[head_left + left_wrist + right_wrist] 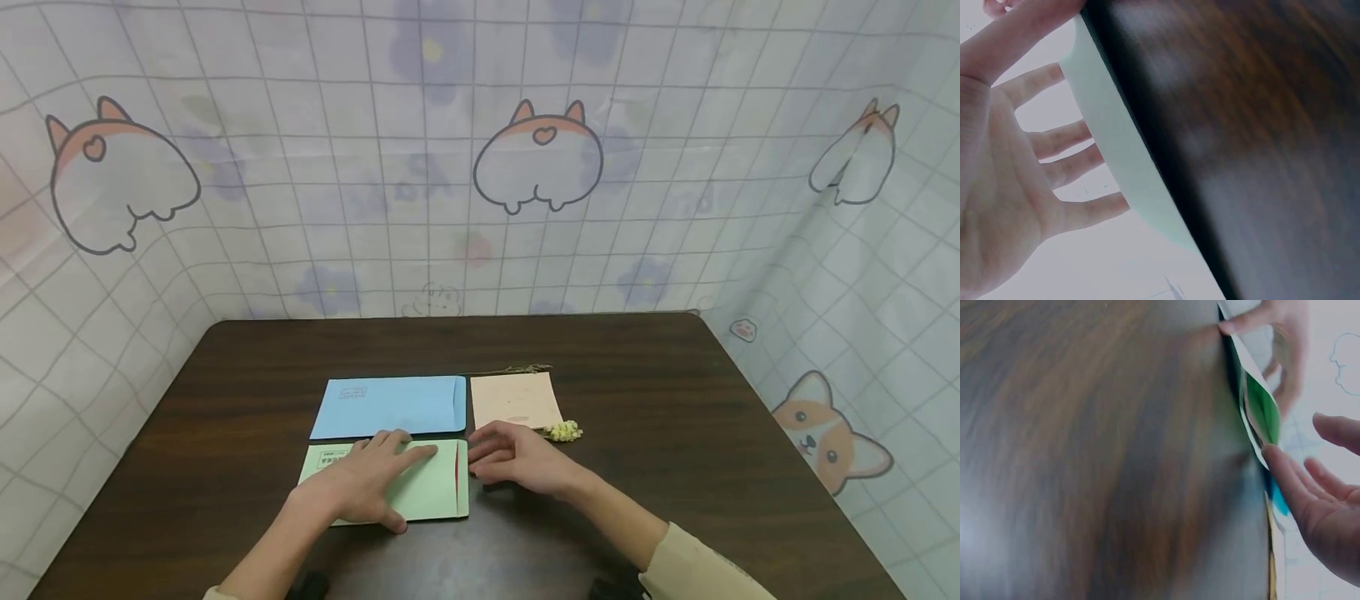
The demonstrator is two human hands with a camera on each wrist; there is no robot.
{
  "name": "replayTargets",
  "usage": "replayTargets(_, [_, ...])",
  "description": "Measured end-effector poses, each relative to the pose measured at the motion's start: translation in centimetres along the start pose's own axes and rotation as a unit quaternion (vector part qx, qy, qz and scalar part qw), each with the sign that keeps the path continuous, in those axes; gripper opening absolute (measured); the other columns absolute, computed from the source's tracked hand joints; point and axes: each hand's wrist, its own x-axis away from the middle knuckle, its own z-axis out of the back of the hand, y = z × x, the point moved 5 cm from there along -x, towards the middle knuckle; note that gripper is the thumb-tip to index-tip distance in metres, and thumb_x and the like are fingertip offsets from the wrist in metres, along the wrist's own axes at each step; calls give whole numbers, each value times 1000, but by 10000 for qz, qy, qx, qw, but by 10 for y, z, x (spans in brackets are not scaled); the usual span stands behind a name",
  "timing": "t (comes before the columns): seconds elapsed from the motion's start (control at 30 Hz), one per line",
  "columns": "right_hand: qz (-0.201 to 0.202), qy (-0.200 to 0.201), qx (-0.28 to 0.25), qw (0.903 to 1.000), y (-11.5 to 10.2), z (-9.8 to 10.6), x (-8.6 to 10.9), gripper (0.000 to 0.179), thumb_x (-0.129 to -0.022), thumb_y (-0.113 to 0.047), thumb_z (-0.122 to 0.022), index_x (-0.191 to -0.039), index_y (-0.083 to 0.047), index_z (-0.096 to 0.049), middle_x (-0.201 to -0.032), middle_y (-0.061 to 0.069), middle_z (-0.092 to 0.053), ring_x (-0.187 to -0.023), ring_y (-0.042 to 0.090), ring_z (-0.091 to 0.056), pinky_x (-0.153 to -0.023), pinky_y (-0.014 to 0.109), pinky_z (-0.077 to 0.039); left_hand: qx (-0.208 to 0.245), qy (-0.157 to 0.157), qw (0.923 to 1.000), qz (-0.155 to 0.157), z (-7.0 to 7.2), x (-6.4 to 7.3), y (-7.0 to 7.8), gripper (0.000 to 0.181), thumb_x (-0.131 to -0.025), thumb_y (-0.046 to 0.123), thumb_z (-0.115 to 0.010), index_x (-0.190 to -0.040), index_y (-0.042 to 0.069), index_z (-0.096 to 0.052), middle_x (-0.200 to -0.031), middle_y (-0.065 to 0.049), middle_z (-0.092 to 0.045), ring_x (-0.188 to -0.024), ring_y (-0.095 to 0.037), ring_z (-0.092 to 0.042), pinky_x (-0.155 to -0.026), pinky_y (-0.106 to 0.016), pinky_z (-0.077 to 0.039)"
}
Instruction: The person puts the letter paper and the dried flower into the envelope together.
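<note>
A light green envelope (427, 487) lies on the table, its flap end to the right and a thin red strip showing near that end. My left hand (363, 479) rests spread across it, with the thumb at its near edge. Beside the flap end, my right hand (521, 457) has its fingers loosely bent. In the right wrist view a right fingertip touches the edge of the envelope's gaping mouth (1263, 409); the thumb stands apart. The left wrist view shows the left fingers (1079, 212) reaching over the envelope's edge.
A blue envelope (390, 408) lies just beyond the green one. To its right is a beige paper square (513, 398), with a yellowish flower sprig (562, 431) at its near corner and a dry stem (528, 368) along its far edge. A patterned curtain (420, 250) surrounds the table.
</note>
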Motion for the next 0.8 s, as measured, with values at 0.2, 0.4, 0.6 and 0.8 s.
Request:
replayTargets(0.2, [168,269,1016,9943,-5,29,15,30,-100,-11,-68,-123,7,-62,-110,22,-68,-97,38,-69,-81,47,-59,7,-46,10000,8,0,1,0,97,-70,40,-94,-153,20,-48,-143,-14,-45,-128,-34,-45,-102,-59,-38])
replayTargets(0.4, [168,880,2194,9715,-8,66,30,23,-100,-18,-68,-113,1,-69,-92,16,-70,-78,31,-67,-70,41,-59,53,-32,10000,-5,0,2,0,96,-70,38,-94,-153,20,-48,-142,-13,-45,-128,-34,-44,-102,-59,-38])
replayTargets(0.6, [-14,1597,2951,9420,-4,97,43,14,-100,-21,-68,-104,-8,-73,-87,2,-67,-76,18,-60,-68,34,-52,8,-31,10000,-14,0,1,0,97,-70,40,-94,-154,21,-48,-143,-13,-44,-129,-34,-44,-103,-59,-37])
replayTargets(0.8, [-186,1948,3180,9277,1,115,49,14,-100,-19,-69,-105,-7,-71,-89,-1,-65,-80,16,-60,-72,36,-49,30,-89,10000,16,0,0,1,97,-70,40,-94,-153,21,-48,-142,-13,-44,-128,-33,-44,-103,-59,-38])
